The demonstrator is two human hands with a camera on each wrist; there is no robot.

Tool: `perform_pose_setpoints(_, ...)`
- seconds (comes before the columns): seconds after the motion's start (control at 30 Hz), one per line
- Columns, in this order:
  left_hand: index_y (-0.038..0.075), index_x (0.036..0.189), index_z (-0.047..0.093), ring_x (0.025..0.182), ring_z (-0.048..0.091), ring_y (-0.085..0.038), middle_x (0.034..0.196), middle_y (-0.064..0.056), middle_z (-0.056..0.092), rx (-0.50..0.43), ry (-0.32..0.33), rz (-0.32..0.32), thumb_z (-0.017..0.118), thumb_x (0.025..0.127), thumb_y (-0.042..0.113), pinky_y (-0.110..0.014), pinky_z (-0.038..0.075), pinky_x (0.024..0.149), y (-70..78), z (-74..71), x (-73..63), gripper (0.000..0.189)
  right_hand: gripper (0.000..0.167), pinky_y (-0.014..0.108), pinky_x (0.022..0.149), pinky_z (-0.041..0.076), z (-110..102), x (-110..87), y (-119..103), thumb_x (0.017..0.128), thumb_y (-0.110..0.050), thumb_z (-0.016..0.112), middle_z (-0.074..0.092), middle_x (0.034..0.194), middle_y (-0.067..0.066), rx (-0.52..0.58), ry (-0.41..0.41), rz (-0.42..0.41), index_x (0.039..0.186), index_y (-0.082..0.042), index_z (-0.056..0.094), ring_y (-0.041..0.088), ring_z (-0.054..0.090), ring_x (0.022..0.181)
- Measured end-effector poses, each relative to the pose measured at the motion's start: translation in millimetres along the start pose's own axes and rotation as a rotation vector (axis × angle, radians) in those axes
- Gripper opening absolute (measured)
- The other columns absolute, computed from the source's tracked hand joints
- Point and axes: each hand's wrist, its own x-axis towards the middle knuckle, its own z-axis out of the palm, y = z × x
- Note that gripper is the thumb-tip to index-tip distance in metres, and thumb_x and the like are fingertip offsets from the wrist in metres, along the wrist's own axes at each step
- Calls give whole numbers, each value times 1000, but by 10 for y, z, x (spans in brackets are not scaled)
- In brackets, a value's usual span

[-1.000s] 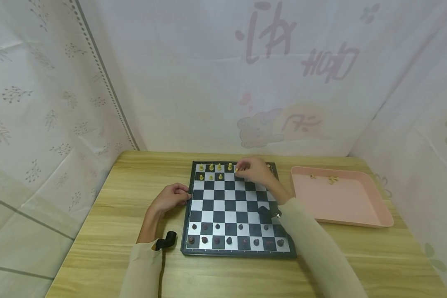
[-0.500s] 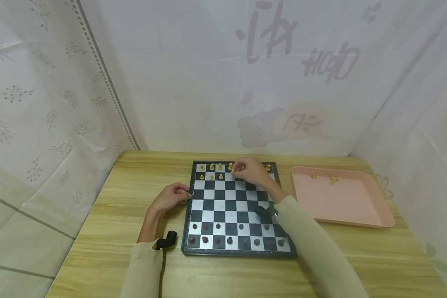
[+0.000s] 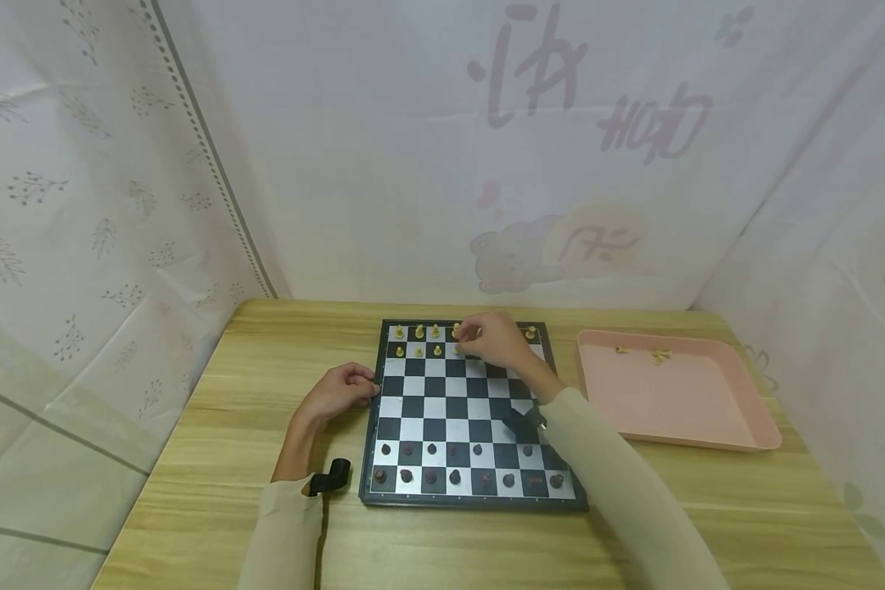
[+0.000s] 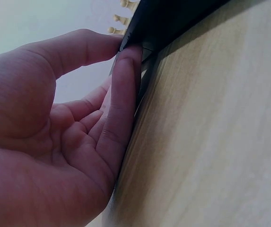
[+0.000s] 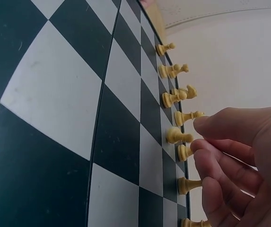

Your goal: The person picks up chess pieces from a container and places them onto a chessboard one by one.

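On the table lies a black-and-white chessboard. At its left edge my left hand holds the board; the left wrist view shows the thumb on the upper edge and a finger at the side below. My right hand is at the far rows, its thumb and fingertips close about the head of a cream pawn. This pawn stands upright on its square, with a gap to the thumb. More cream pieces stand around it, among them a pawn. The right hand hides part of the far row.
A pink tray to the board's right holds several loose cream pieces. Dark pieces fill most of the two near rows. The wooden table meets patterned cloth walls at the back and sides.
My right hand has shifted slightly left along the second far row with the cream pawn, which now stands on the board beside the others. The left hand stays in place.
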Motion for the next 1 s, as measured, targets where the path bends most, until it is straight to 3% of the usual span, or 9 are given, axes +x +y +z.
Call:
perform_pose_setpoints(0.33, -12, 127, 63, 85, 67, -18, 97, -12, 73, -15, -2, -8, 74, 100, -1, -28, 58, 77, -1, 5, -3, 30, 16, 41, 80, 56, -95, -63, 50, 93, -16, 85, 78, 97, 0, -1, 37, 13, 107, -9, 84, 21, 69, 89)
perform_pose_setpoints(0.7, -11, 126, 63, 85, 67, -18, 98, -12, 74, -14, 1, -19, 74, 101, -1, -29, 58, 78, 10, 10, -12, 30, 11, 46, 84, 54, -328, -221, 354, 96, -15, 84, 78, 100, 4, 62, 124, 11, 104, -8, 82, 28, 69, 94)
perform_pose_setpoints(1.0, -10, 125, 63, 84, 66, -19, 97, -12, 71, -1, 4, -11, 76, 100, 1, -29, 58, 77, 8, 11, -16, 29, 15, 48, 88, 55, -640, -464, 609, 101, -17, 80, 76, 109, 10, 80, 151, 134, 111, -6, 79, 32, 67, 103)
